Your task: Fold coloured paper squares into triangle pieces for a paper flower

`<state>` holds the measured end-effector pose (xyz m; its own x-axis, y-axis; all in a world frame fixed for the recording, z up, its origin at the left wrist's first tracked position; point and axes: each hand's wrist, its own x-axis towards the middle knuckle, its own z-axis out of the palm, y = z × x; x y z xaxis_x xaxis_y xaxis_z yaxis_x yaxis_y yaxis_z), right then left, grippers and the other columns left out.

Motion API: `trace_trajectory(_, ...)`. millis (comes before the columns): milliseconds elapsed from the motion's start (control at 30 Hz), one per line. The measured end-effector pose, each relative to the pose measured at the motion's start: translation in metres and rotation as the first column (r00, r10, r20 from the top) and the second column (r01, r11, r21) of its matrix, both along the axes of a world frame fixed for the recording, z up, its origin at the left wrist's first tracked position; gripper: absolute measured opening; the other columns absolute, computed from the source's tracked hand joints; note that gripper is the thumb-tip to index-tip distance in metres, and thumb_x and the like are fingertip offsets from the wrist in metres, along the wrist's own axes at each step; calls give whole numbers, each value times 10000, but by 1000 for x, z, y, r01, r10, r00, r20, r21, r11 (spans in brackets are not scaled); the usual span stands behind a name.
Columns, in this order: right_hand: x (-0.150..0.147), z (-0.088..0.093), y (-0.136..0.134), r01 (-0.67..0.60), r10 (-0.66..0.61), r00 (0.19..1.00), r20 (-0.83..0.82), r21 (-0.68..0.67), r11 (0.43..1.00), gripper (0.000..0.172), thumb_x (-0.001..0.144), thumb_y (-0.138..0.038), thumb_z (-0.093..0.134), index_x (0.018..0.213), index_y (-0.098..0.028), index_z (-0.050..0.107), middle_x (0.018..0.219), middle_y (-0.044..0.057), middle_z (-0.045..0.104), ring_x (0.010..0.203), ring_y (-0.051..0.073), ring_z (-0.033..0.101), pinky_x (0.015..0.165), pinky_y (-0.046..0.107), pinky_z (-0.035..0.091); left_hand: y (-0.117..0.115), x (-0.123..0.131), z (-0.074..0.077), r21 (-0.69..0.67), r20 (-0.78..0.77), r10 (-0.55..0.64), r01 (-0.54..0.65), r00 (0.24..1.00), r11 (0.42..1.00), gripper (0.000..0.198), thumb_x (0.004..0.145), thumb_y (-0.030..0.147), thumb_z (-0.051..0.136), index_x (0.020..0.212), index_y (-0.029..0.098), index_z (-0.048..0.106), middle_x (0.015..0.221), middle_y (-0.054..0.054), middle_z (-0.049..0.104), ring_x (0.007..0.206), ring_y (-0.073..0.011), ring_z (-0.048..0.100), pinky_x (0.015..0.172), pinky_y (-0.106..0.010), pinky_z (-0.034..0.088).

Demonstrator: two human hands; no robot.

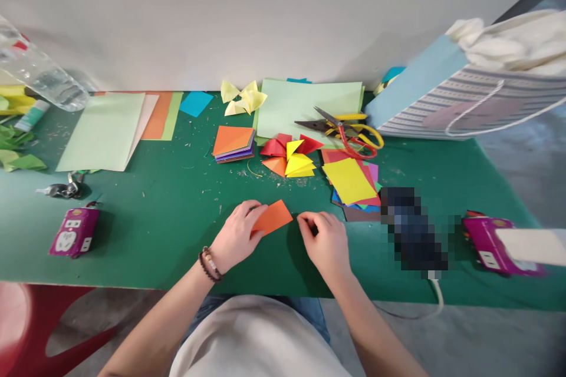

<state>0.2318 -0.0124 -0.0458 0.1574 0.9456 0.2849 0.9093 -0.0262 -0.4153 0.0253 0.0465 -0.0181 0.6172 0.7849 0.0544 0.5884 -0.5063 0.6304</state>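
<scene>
My left hand (241, 231) grips a folded orange paper (275, 217) by its left end, thumb below and fingers above. Just right of the paper's tip is my right hand (325, 238), its thumb and forefinger brought together; whatever may be between them is too small to make out. Beyond the hands lie red, orange and yellow folded paper pieces (294, 156). A stack of small coloured paper (234, 142), orange on top, sits to their left. Loose paper sheets (350, 181), a yellow one uppermost, lie to the right.
Scissors and pliers (342, 128) rest on pale green sheets (309, 100) at the back. A striped paper bag (477, 94) stands at the back right, near a blurred-out dark device (413, 230) with a cable. Purple power blocks (75, 231) flank both sides; a plastic bottle (48, 73) is far left.
</scene>
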Motion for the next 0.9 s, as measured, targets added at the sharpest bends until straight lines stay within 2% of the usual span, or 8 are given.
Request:
trace_trajectory(133, -3, 4, -2, -53, 49, 984, -169, -18, 998, 351, 869, -451, 572, 1107, -196, 616, 953, 90, 664, 887, 240, 582, 760, 364, 432, 0, 8, 7, 23, -50, 24, -23, 998, 999, 654, 751, 47, 607, 1353, 209, 413, 1158, -75, 548, 1068, -261, 478, 959, -482, 461)
trace_trajectory(233, -7, 10, -3, -83, 71, 957, -280, -31, 996, 266, 856, -427, 591, 998, -209, 643, 976, 95, 670, 888, 242, 589, 743, 369, 461, 0, 11, 15, 11, -35, 0, 1, 999, 1000, 669, 730, 5, 581, 1343, 222, 423, 1114, -69, 548, 1049, -253, 480, 946, -480, 465)
trace_trajectory(333, -9, 18, -7, -115, 70, 884, -462, -69, 991, 166, 857, -372, 584, 823, -213, 617, 848, 55, 673, 711, 182, 576, 657, 320, 475, -2, 8, 24, -12, 51, -15, 16, 999, 1000, 604, 771, 30, 569, 1327, 235, 450, 1137, -72, 552, 1103, -241, 488, 982, -458, 448)
trace_trajectory(467, -12, 29, -15, -126, -18, 716, -698, -155, 980, 177, 821, -383, 625, 782, -212, 596, 714, 8, 627, 616, 140, 555, 582, 257, 478, -8, -1, 38, -161, 196, 212, -182, 957, 970, 548, 800, 216, 669, 1310, 241, 472, 1228, -78, 576, 1126, -224, 546, 990, -413, 452)
trace_trajectory(633, -16, 46, -21, -95, -43, 522, -852, -108, 990, 310, 777, -392, 674, 1022, -212, 613, 675, -17, 580, 607, 134, 560, 584, 246, 495, -23, -6, 57, -516, 232, 474, -306, 849, 800, 386, 797, 300, 678, 1169, 228, 602, 834, -10, 716, 723, -153, 654, 636, -247, 518)
trace_trajectory(700, -16, 54, -21, -131, -23, 527, -850, -108, 985, 307, 804, -405, 638, 1045, -215, 633, 657, -20, 553, 603, 134, 547, 568, 239, 482, -28, -5, 63, -561, 230, 507, -313, 831, 766, 389, 775, 299, 698, 1149, 223, 624, 790, -6, 724, 651, -137, 637, 536, -209, 470)
trace_trajectory(767, -16, 61, -22, -148, -26, 559, -828, -130, 980, 223, 834, -425, 596, 842, -210, 654, 620, -18, 527, 580, 128, 521, 533, 229, 450, -31, -3, 69, -580, 238, 523, -313, 818, 752, 424, 754, 293, 719, 1162, 223, 625, 778, -4, 731, 626, -128, 626, 514, -198, 450)
trace_trajectory(900, -17, 64, -24, -156, -40, 595, -803, -164, 974, 335, 847, -450, 569, 625, -199, 558, 571, -16, 516, 542, 122, 486, 489, 221, 400, -35, -3, 75, -620, 276, 544, -286, 793, 731, 465, 729, 272, 741, 1174, 210, 623, 744, -3, 728, 624, -130, 631, 554, -205, 486)
